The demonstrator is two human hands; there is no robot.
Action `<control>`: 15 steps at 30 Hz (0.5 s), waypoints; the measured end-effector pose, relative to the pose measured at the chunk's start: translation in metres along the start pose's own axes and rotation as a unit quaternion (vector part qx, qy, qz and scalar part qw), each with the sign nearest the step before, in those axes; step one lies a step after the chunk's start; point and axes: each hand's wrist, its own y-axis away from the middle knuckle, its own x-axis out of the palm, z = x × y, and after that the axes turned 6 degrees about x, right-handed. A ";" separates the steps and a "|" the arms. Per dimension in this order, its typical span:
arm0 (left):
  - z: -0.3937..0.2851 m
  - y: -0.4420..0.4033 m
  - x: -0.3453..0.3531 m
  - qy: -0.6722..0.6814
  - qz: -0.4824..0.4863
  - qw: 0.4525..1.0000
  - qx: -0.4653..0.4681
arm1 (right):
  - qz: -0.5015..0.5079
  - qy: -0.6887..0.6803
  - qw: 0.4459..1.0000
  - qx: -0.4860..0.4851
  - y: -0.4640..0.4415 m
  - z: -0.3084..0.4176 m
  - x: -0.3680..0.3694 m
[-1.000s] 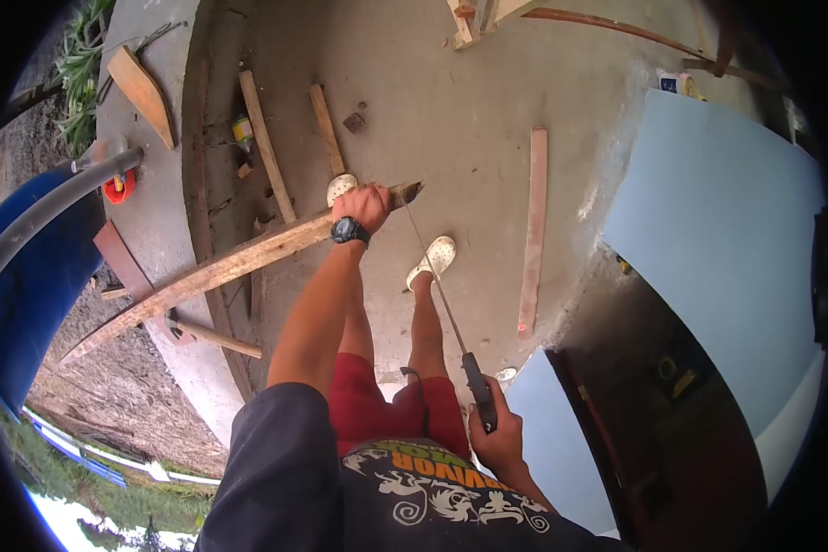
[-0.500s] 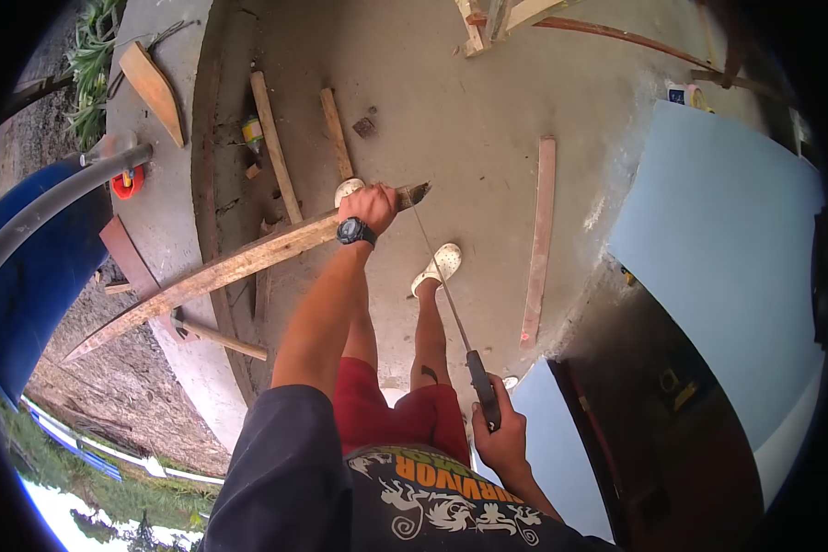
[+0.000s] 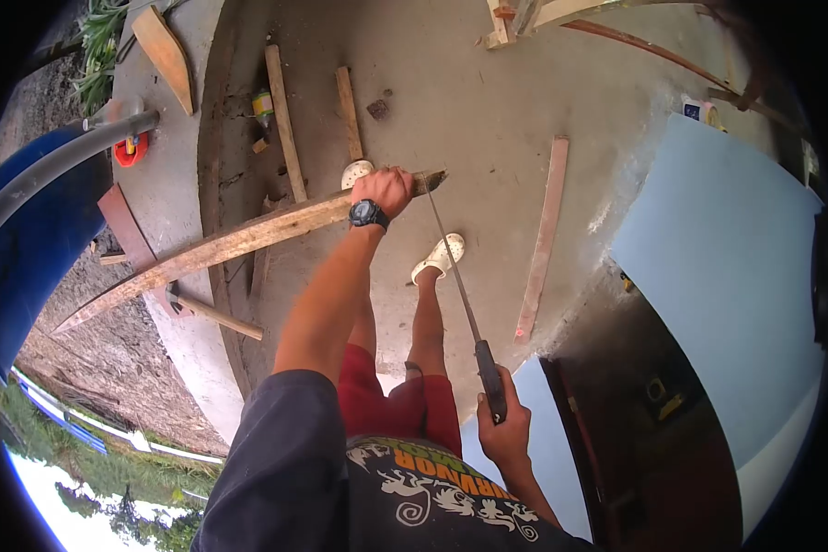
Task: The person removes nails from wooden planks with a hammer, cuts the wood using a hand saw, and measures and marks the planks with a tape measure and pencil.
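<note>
A long wooden board runs from the lower left up to its dark, rough end near the middle of the view. My left hand, with a black watch on the wrist, is closed around the board close to that end. In my right hand is the black handle of a handsaw. The saw's thin blade reaches up to the board, and its tip meets the wood just right of my left hand. One of my white clogs is partly hidden behind the board; the other clog stands on the floor.
A hammer lies on the concrete ledge at left. Wood strips and a bottle lie beyond the board. A reddish plank lies on the floor at right, near a light-blue panel. A blue barrel stands far left.
The saw has shifted slightly, its handle a little to the right in view, with the blade still at the board's end. Both hands keep their grips; the whole view has tilted a little.
</note>
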 end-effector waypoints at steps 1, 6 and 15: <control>-0.001 0.001 -0.002 -0.002 0.003 1.000 0.003 | -0.018 0.007 0.999 -0.038 -0.015 0.003 0.007; 0.006 -0.005 -0.004 -0.021 0.056 0.998 -0.004 | -0.071 0.027 0.990 -0.117 -0.245 0.098 0.087; -0.005 -0.001 -0.011 -0.003 0.037 0.999 -0.018 | -0.010 0.001 0.999 -0.036 -0.012 -0.003 0.002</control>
